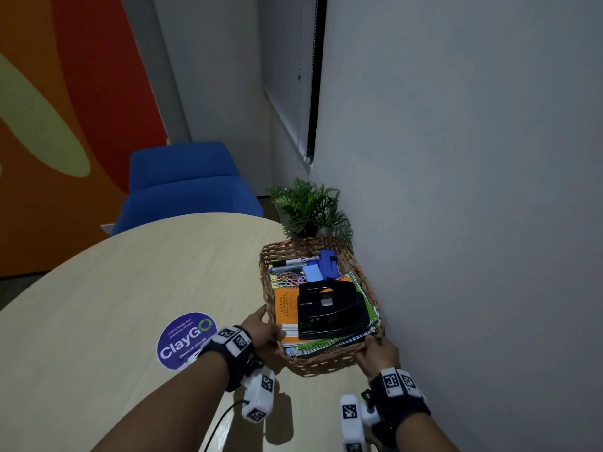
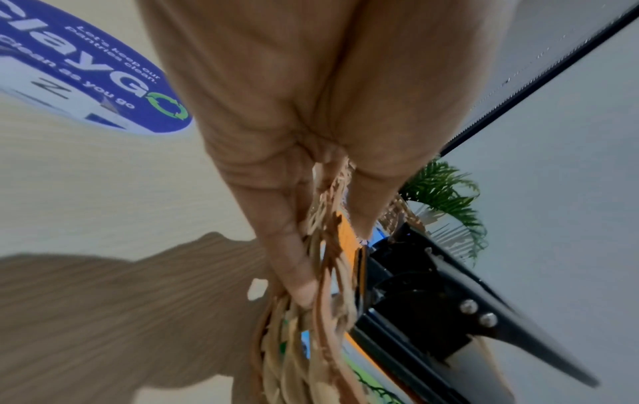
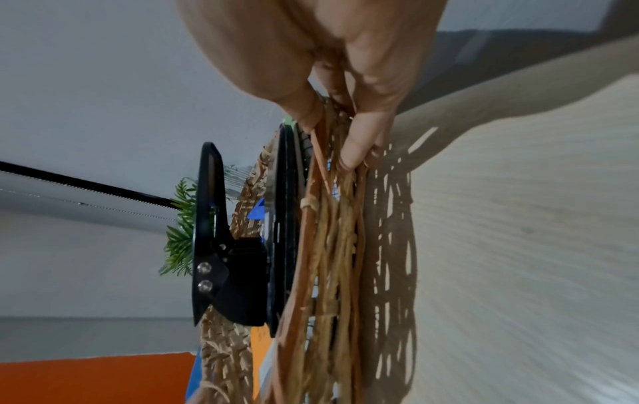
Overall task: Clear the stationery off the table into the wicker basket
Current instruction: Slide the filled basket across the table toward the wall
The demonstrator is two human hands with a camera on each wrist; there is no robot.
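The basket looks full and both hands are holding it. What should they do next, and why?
Probably set the wicker basket down by the wall and let go. The left hand and right hand grip its near corners, the stationery is inside, and the table shows only a sticker.

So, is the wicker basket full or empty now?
Nearly full: the wicker basket holds a hole punch on notebooks, plus paper clips.

We see a pale wooden table [image 1: 124, 288] bearing a round purple sticker [image 1: 186, 340] and, near the wall, a wicker basket [image 1: 326, 358].
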